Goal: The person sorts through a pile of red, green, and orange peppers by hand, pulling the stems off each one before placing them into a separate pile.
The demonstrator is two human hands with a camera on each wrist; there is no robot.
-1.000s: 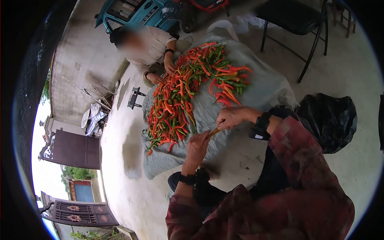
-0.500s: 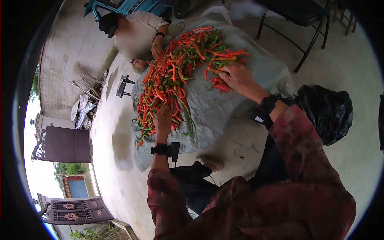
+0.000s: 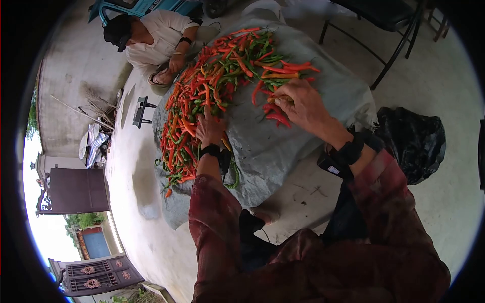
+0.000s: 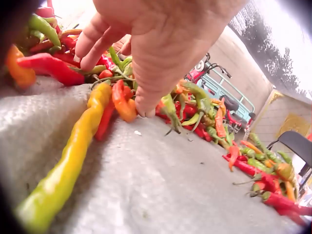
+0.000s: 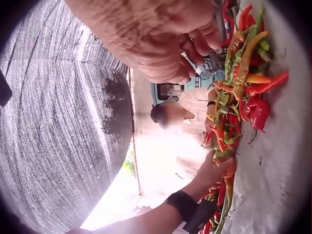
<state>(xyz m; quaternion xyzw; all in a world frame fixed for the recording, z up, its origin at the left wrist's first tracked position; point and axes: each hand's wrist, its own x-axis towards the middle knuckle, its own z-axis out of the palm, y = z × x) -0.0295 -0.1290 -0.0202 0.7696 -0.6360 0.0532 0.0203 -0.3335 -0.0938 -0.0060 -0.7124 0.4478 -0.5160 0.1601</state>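
Note:
A large heap of red, orange and green chili peppers [image 3: 177, 136] lies on a grey sheet [image 3: 262, 161]. My left hand [image 3: 209, 129] reaches into its near side, with fingers among the peppers and the thumb down by the sheet in the left wrist view. Close beside that thumb is a short orange pepper [image 4: 123, 102]; a long yellow-green pepper [image 4: 68, 165] lies nearer the camera. Over a smaller group of chili peppers [image 3: 278, 117] on the right hovers my right hand [image 3: 302, 103]. Its fingers [image 5: 200, 46] are loosely bent, with no pepper between them in the right wrist view. An olive-orange pepper [image 5: 247, 66] lies just below.
Across the heap sits another person [image 3: 161, 38], hands at the far edge of the peppers. A black plastic bag [image 3: 411, 144] is on the floor at my right, a folding chair [image 3: 379, 20] behind it. A small dark stand [image 3: 143, 112] is on the left.
A second ago both hands held one brownish-orange pepper near me. The right hand then carried it to the smaller group and let go; the left moved to the large heap and farther into it.

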